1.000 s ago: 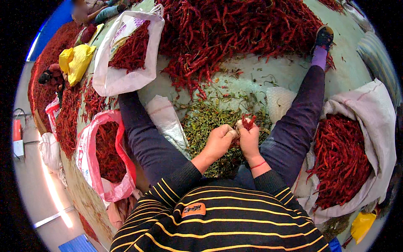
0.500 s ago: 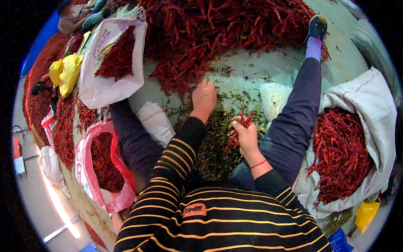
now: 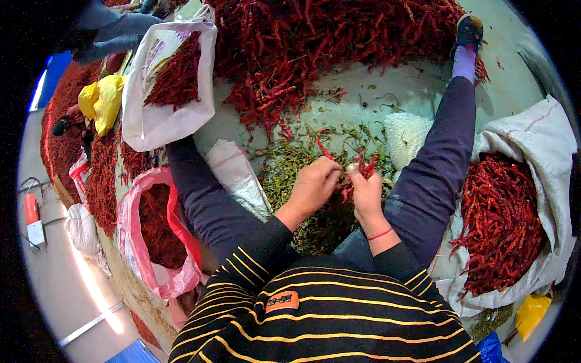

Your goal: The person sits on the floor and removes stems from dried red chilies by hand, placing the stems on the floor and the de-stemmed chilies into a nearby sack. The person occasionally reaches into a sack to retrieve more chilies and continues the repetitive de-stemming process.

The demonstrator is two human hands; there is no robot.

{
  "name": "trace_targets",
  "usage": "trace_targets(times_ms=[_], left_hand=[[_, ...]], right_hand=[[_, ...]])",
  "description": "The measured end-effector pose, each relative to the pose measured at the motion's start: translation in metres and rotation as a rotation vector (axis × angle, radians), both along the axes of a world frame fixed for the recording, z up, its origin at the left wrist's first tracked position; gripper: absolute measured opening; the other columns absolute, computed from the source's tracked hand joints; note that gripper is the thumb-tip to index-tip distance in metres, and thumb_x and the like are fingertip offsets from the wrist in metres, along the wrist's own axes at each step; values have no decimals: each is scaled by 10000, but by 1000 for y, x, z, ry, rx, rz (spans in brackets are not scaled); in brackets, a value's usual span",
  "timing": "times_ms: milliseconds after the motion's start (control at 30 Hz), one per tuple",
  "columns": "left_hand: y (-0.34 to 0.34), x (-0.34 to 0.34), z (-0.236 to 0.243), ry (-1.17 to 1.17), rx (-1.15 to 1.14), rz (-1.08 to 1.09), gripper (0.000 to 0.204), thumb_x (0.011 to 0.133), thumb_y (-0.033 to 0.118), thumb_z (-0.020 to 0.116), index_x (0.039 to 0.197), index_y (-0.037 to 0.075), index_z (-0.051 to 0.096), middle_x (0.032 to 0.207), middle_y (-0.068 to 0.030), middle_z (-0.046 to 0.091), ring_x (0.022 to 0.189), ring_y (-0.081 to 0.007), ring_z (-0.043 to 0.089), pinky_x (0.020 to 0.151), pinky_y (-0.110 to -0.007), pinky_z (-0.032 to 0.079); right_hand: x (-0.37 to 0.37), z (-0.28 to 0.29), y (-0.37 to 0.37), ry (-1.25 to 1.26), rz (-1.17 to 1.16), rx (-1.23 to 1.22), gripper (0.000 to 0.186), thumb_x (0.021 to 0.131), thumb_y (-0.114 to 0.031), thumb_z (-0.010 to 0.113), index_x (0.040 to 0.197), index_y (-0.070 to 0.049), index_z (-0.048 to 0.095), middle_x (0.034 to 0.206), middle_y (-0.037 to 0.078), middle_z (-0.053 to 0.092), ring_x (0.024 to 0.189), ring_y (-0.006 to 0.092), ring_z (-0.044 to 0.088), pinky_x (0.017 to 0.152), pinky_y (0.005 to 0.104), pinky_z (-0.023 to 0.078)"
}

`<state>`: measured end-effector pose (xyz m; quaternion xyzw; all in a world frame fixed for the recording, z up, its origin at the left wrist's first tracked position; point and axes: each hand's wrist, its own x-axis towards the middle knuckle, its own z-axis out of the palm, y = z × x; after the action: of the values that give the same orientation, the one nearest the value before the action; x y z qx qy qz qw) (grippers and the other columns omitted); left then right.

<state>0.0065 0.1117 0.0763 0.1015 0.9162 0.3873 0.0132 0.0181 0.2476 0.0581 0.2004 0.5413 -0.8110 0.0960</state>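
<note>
My left hand (image 3: 315, 186) pinches a dried red chili (image 3: 324, 149), whose tip sticks out above the fingers. Close beside it, my right hand (image 3: 367, 195) is closed round a small bunch of dried red chilies (image 3: 367, 162). Beneath both hands, between my legs, lies a heap of greenish stems and scraps (image 3: 318, 228). Ahead of me a large pile of dried red chilies (image 3: 339, 33) spreads over the pale ground sheet, with a few loose ones at its near edge.
At my right stands a white woven sack (image 3: 521, 136) full of chilies. Left are an open white bag (image 3: 140, 130), a pink-rimmed bag (image 3: 187, 257) and a yellow bag (image 3: 108, 104). A folded white sack (image 3: 236, 169) lies by my left leg. Another person's legs (image 3: 118, 33) show at far left.
My left hand has come back from the chili pile to beside my right hand, now with a chili in its fingers. At the far left, a person's legs now stand where someone sat.
</note>
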Motion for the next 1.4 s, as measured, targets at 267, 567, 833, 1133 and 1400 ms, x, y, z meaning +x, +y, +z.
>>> trace_targets(times_ms=[267,567,833,1133,1400], left_hand=[[-11,-92,-41,197,-232,266,153,817,188,574,863,44,594,867,-129,587,788,-312,590,681,-412,469],[14,-161,-90,99,-599,245,245,785,279,584,874,52,582,856,-156,588,792,-347,595,692,-435,493],[-81,-49,-29,-52,72,307,194,777,185,593,864,13,615,783,-133,630,755,-274,609,700,-352,470],[-169,-3,68,-271,54,227,164,784,120,573,856,-21,617,737,-68,614,656,-97,541,604,-263,455],[-163,20,107,-206,255,220,148,809,125,577,858,-7,625,696,-18,589,607,-79,536,550,-237,443]], right_hand=[[-1,-3,-4,-47,83,20,218,891,-249,574,814,-45,569,728,15,591,640,78,501,589,247,405],[7,-16,-6,-120,65,-4,114,842,-166,596,831,-53,599,750,-14,577,673,100,508,654,279,413],[6,-8,-5,-72,108,-11,55,849,-57,559,883,-29,592,787,34,612,719,121,555,717,274,430],[3,-10,-5,-47,154,122,76,844,-100,587,794,-42,585,665,-33,530,586,83,460,557,246,360],[8,-12,-6,-9,168,49,91,809,-83,621,880,-49,575,755,-18,541,634,92,508,579,253,447]])
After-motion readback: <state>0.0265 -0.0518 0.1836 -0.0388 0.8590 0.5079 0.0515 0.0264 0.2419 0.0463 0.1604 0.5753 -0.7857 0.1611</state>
